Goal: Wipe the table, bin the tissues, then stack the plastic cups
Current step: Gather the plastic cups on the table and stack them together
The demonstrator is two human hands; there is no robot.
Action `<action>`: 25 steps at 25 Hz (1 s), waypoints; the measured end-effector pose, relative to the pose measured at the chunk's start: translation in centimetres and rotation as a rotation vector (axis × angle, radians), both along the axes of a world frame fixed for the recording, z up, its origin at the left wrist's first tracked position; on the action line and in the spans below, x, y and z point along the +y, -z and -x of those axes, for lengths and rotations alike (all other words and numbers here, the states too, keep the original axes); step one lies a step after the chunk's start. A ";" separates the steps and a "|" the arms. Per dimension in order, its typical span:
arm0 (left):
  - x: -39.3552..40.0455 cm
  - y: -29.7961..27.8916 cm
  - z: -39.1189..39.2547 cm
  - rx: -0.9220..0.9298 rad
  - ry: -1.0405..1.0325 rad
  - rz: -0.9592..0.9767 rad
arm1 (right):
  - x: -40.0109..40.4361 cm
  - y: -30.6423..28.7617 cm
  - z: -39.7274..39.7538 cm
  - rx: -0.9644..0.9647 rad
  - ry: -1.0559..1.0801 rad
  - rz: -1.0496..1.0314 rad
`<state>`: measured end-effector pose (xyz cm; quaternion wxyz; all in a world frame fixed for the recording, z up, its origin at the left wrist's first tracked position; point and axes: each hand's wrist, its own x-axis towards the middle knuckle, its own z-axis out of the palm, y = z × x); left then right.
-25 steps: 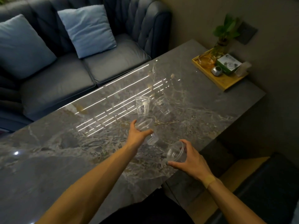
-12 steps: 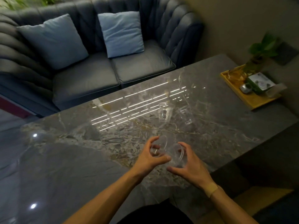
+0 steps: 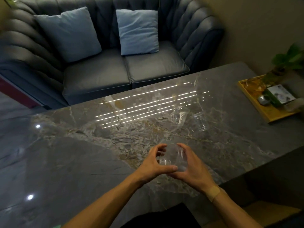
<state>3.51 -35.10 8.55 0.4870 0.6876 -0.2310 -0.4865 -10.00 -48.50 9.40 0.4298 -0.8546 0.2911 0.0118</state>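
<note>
Both hands meet over the near part of the grey marble table. My left hand and my right hand close around clear plastic cups held on their side, pressed together between the palms. How many cups are nested there is too transparent to tell. Further back on the table stand two more clear cups: one upright cup and a second cup to its right, leaning. No tissues are visible.
A yellow wooden tray at the table's right end holds a potted plant, a small box and a metal object. A dark blue sofa with two light blue cushions stands beyond the far edge.
My left hand took a cup from the table's middle and brought it back to the cup in my right hand. The two hands now press together. The view has swung left.
</note>
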 end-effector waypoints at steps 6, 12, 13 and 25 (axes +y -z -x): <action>-1.0 0.0 -0.3 -0.010 -0.038 -0.010 | -1.0 -0.2 -1.1 -0.057 -0.041 0.036; -4.4 0.4 0.4 0.018 -0.069 -0.033 | -5.0 0.0 -0.9 -0.080 -0.104 -0.009; -5.2 0.5 0.7 0.021 -0.070 -0.039 | -5.9 0.0 -0.7 -0.074 -0.113 -0.008; -17.2 2.1 -0.1 -0.123 -0.102 -0.175 | -18.3 1.6 3.0 -0.028 -0.116 -0.024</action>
